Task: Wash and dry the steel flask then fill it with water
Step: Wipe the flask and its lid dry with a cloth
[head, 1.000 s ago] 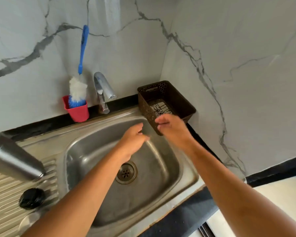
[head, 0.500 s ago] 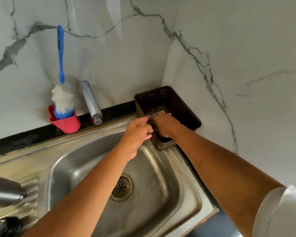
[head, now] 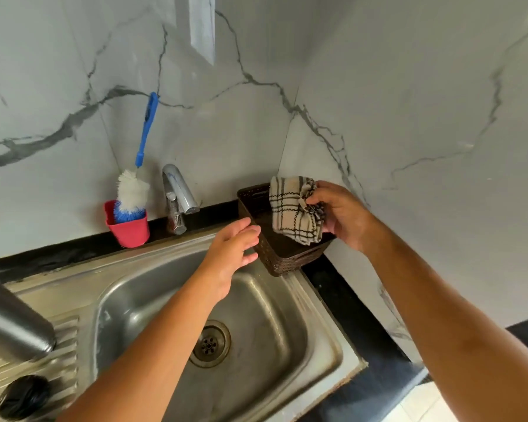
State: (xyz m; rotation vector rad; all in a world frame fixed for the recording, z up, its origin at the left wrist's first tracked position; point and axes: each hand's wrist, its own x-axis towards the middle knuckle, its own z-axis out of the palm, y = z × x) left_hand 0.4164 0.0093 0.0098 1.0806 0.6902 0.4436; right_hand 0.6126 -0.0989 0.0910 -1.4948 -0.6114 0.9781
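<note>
At a steel sink (head: 290,324) in a marble-walled corner, the right hand (head: 345,217) grips a checked cloth (head: 293,211) above a brown basket (head: 287,260), the left hand (head: 232,251) open beside its rim. The steel flask (head: 9,324) sits far left on the drainboard, with a tap (head: 177,190) and bottle brush (head: 133,190) by the wall.

White marble-patterned walls (head: 409,86) with grey veins meet in a corner. A black counter (head: 351,303) runs along their foot; pale floor tiles (head: 418,406) show lower right.
</note>
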